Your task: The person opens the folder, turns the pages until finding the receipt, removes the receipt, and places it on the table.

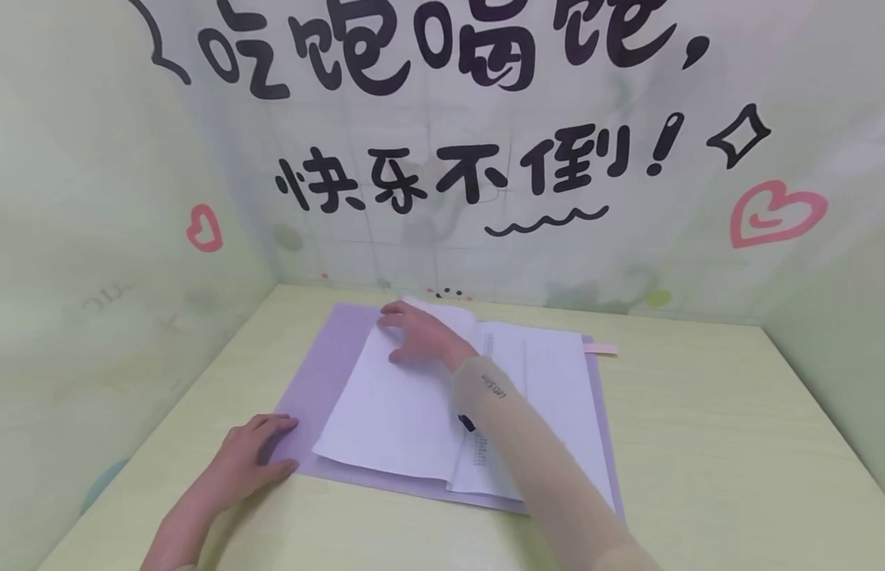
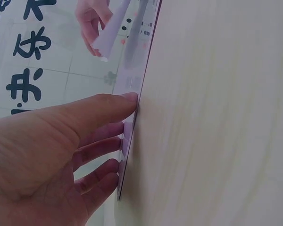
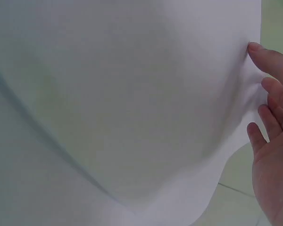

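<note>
One table (image 1: 735,444); one open book (image 1: 557,388), two hands (image 1: 246,460) (image 1: 424,333), one lifted page (image 1: 385,396)

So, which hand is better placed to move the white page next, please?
Probably the right hand: it holds the white page near its far left corner, while the left hand rests on the purple cover.

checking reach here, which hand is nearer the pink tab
Right. The right hand, at the white page, is left of the pink tab; the left hand is farther left, touching the purple cover.
</note>
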{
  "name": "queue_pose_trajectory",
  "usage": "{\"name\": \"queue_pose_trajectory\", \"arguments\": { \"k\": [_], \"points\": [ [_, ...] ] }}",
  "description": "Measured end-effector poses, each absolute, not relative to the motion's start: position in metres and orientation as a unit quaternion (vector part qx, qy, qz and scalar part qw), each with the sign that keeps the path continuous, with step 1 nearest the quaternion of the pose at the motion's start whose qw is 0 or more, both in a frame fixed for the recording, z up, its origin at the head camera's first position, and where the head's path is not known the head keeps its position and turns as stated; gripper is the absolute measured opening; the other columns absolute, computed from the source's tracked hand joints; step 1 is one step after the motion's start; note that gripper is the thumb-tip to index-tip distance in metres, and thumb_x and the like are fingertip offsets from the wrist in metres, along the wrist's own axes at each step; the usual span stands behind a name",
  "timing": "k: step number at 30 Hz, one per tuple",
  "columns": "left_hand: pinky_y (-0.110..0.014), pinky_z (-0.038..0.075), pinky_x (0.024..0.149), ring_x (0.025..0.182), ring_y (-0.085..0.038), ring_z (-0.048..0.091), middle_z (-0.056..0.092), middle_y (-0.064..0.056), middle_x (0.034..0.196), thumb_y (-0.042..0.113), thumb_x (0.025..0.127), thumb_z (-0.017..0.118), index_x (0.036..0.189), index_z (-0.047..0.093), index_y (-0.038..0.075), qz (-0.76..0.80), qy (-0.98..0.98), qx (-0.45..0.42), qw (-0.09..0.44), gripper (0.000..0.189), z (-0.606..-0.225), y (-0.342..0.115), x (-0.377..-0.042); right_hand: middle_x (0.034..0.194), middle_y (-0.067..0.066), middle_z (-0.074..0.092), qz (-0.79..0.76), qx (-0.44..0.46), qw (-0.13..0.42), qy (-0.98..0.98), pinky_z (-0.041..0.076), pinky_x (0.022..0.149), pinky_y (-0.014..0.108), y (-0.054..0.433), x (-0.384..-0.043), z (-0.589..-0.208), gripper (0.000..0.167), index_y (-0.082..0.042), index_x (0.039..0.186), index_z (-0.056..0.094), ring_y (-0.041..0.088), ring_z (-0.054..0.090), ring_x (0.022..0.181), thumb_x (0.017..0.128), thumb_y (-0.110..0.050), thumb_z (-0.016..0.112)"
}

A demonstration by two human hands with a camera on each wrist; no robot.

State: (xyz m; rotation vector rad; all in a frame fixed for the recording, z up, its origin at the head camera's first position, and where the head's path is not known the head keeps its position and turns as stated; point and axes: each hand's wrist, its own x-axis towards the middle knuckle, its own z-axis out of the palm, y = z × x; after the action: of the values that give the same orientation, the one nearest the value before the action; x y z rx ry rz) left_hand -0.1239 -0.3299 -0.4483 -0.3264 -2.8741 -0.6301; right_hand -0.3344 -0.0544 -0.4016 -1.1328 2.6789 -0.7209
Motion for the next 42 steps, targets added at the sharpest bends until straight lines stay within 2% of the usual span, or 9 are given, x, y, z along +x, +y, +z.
{"name": "queue_pose_trajectory", "arguments": {
  "k": [5,11,20,28,30,36,42],
  "points": [
    [-0.06,0.044,0.09,0.109,-0.044,0.055,0.061,-0.022,0.126,0.021,0.076,0.082,0.124,0.063,0.003,-0.21,-0.968,-0.11,0.086,0.055,-0.449,-0.327,-0.124,0.161,-0.004,0.03,-0.194,-0.375,0.088,0.902,0.027,0.124,0.038,-0.056,-0.33,-0.412,0.07,-0.021,0.148,0.045,0.02,0.028,0.151,0.086,-0.022,0.076],
    [-0.056,0.042,0.091,0.112,-0.043,0.054,0.06,-0.022,0.127,0.021,0.077,0.082,0.125,0.062,0.003,-0.206,-0.967,-0.117,0.091,0.054,-0.449,-0.325,-0.126,0.162,-0.001,0.03,-0.143,-0.396,0.071,0.904,0.028,0.123,0.038,-0.058,-0.332,-0.416,0.072,-0.018,0.149,0.045,0.021,0.027,0.151,0.084,-0.024,0.076],
    [-0.057,0.042,0.091,0.112,-0.044,0.055,0.06,-0.023,0.127,0.02,0.077,0.081,0.125,0.062,0.002,-0.201,-0.968,-0.119,0.09,0.054,-0.445,-0.327,-0.127,0.168,-0.007,0.011,-0.139,-0.375,0.121,0.909,0.017,0.127,0.041,-0.053,-0.333,-0.419,0.064,-0.029,0.15,0.043,0.019,0.008,0.156,0.092,-0.033,0.069],
    [-0.06,0.042,0.092,0.113,-0.045,0.054,0.059,-0.023,0.128,0.022,0.078,0.081,0.126,0.061,0.003,-0.2,-0.97,-0.114,0.078,0.055,-0.442,-0.327,-0.125,0.169,-0.009,0.004,-0.155,-0.363,0.137,0.909,0.014,0.127,0.046,-0.054,-0.329,-0.416,0.061,-0.033,0.148,0.046,0.022,0.004,0.157,0.092,-0.033,0.07],
    [-0.061,0.042,0.092,0.114,-0.046,0.054,0.059,-0.023,0.129,0.022,0.078,0.081,0.127,0.061,0.003,-0.2,-0.97,-0.112,0.075,0.056,-0.442,-0.327,-0.125,0.169,-0.007,0.006,-0.157,-0.363,0.138,0.908,0.015,0.127,0.047,-0.055,-0.329,-0.416,0.06,-0.033,0.147,0.046,0.023,0.007,0.157,0.092,-0.033,0.07],
    [-0.058,0.042,0.091,0.113,-0.045,0.054,0.059,-0.023,0.129,0.022,0.078,0.081,0.127,0.061,0.003,-0.202,-0.97,-0.111,0.076,0.056,-0.444,-0.327,-0.124,0.162,-0.001,0.033,-0.145,-0.369,0.144,0.907,0.024,0.125,0.043,-0.056,-0.328,-0.417,0.058,-0.03,0.147,0.047,0.023,0.026,0.152,0.093,-0.031,0.068],
    [-0.056,0.04,0.092,0.115,-0.044,0.053,0.06,-0.022,0.129,0.022,0.078,0.081,0.126,0.061,0.003,-0.206,-0.968,-0.116,0.079,0.055,-0.446,-0.328,-0.124,0.159,-0.007,0.037,-0.136,-0.362,0.132,0.913,0.022,0.123,0.047,-0.056,-0.327,-0.419,0.055,-0.032,0.144,0.05,0.021,0.029,0.148,0.092,-0.034,0.069]
  ]
}}
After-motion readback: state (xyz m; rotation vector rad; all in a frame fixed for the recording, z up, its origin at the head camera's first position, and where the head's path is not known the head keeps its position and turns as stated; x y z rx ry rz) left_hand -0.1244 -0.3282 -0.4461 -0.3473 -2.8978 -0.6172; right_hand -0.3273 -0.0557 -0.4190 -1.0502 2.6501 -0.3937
